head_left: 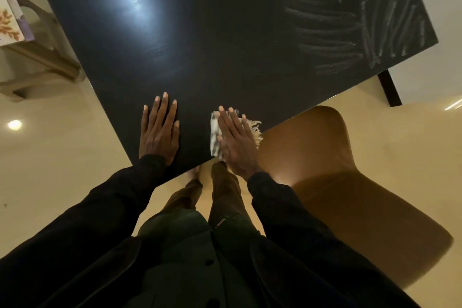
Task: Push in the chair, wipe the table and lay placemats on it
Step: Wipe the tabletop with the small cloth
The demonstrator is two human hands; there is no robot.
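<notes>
One black desk [225, 45] across top of view, pale wipe streaks [337, 20] at far right; brown chair [350, 182] at near-right side, seat front meeting desk edge. Left grip [159, 132] flat, fingers straight, palm down on bare desk by near corner, holding nothing. Right grip [236, 142] likewise flat, pressing white fringed cloth [214, 132] onto desk just beside chair-side edge, fringe at that edge, apart from left grip.

Our left hand [159, 132] lay on the table [225, 45] at its near corner. Our right hand [237, 144] lay to its right, on the cloth [214, 132]. The chair [330, 157] stood right of that corner, a stool [42, 62] left.
</notes>
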